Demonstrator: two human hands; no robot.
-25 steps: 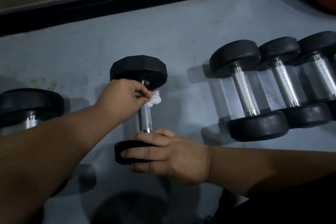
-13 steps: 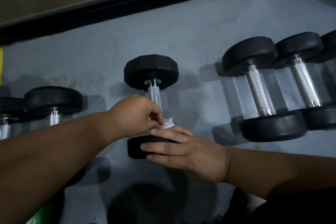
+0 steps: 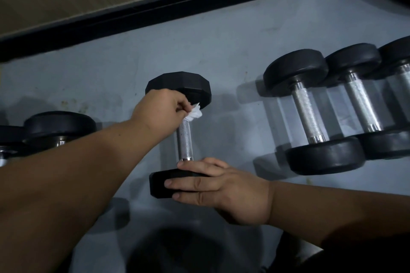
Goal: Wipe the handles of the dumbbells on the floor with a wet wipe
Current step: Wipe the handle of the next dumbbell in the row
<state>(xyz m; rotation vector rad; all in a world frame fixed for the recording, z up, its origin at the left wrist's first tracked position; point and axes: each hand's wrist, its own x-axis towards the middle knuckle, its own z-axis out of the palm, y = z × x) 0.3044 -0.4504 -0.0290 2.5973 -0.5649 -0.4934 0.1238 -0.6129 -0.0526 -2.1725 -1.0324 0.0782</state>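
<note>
A person's left hand [image 3: 159, 108] pinches a crumpled white wipe [image 3: 194, 114] against the far end of a knurled steel handle [image 3: 184, 141], just below the far head of a black hex dumbbell [image 3: 179, 86] lying on the grey floor [image 3: 221, 55]. The right hand [image 3: 213, 186] rests on the dumbbell's near head, fingers straight and laid flat across the rubber, holding nothing. To the right, well apart, three round-headed dumbbells [image 3: 310, 113] lie side by side, their heads touching. To the left, partly hidden behind the left forearm, lie more round dumbbells [image 3: 57, 126]. A black baseboard [image 3: 155, 15] runs along the wall beyond the floor.
</note>
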